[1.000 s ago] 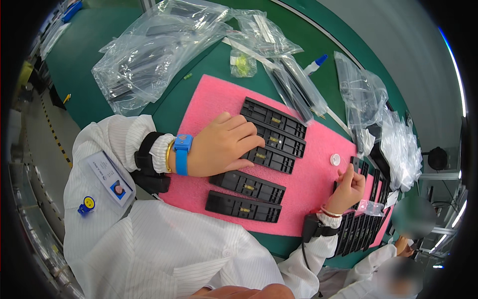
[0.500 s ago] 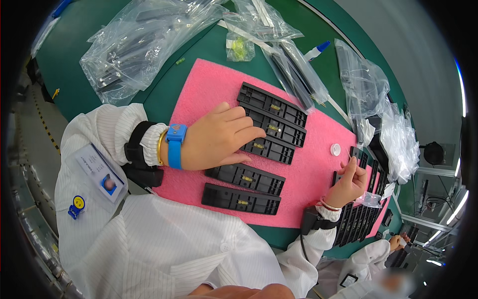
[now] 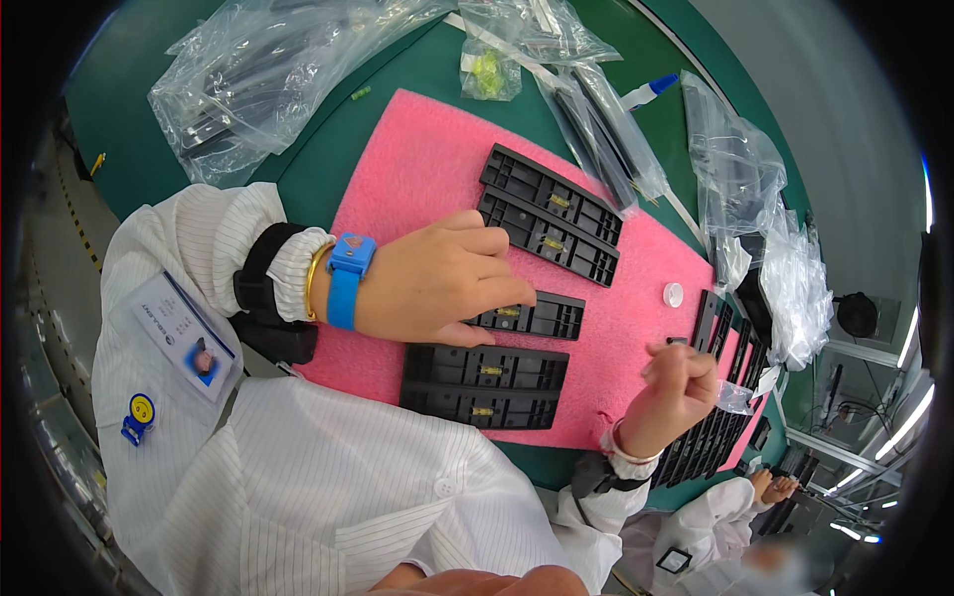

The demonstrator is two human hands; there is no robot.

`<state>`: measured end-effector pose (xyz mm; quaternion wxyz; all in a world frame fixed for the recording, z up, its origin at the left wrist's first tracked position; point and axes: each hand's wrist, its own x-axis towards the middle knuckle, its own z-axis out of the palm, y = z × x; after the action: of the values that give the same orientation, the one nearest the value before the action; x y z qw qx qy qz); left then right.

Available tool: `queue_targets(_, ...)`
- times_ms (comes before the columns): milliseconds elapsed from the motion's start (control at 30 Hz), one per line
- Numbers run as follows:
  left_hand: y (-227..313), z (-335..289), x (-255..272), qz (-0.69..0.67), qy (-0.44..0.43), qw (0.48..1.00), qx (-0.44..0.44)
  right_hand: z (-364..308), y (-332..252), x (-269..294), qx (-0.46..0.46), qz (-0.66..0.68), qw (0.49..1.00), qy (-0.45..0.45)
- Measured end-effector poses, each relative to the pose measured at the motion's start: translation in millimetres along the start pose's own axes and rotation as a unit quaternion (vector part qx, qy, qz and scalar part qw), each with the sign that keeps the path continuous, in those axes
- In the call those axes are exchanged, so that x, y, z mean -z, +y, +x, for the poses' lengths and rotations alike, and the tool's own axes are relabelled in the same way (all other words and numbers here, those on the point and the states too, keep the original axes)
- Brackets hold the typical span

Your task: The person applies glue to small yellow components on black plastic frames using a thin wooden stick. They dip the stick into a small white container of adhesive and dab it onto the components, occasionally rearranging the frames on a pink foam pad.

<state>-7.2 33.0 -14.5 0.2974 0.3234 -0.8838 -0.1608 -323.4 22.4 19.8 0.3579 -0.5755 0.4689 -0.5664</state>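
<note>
My left hand [image 3: 427, 283] lies over the left end of a black ribbed plastic strip [image 3: 547, 316], thumb and forefinger closed on its two long edges. A small yellow-green insert, partly by my fingers, sits in this strip. Two similar black strips [image 3: 552, 223] lie side by side above it on the pink foam mat [image 3: 378, 189], and two more [image 3: 487, 385] lie together below. My right hand [image 3: 676, 392] hovers over the mat's right part with curled fingers. Whatever it pinches is too small or hidden to name.
A small white round cup [image 3: 673, 295] stands on the mat. Several black strips [image 3: 696, 447] are lined up at the right. Clear bags [image 3: 248, 99], a bag of yellow-green bits [image 3: 489, 74] and a blue-capped bottle [image 3: 651, 91] lie beyond. A co-worker's hands [image 3: 773, 487] show at lower right.
My left hand has drawn one strip away from the upper group, toward me. The two near strips now lie closer together. My right hand has moved down and nearer, its fingers more curled.
</note>
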Motion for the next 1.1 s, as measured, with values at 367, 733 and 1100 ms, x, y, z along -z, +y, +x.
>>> queue_targets(367, 4, -1, -7, -0.07, 0.022, 0.997, 0.04, -18, -2, -46, -0.012, -0.032, 0.976, -0.214)
queue_targets(733, 2, -3, -7, -0.09, -0.014, 0.995, 0.034, -29, 5, -45, -0.006, -0.058, 0.968, -0.246)
queue_targets(1100, 0, -2, 5, -0.07, -0.03, 0.997, 0.032, -21, 2, -53, 0.014, -0.075, 0.957, -0.279)
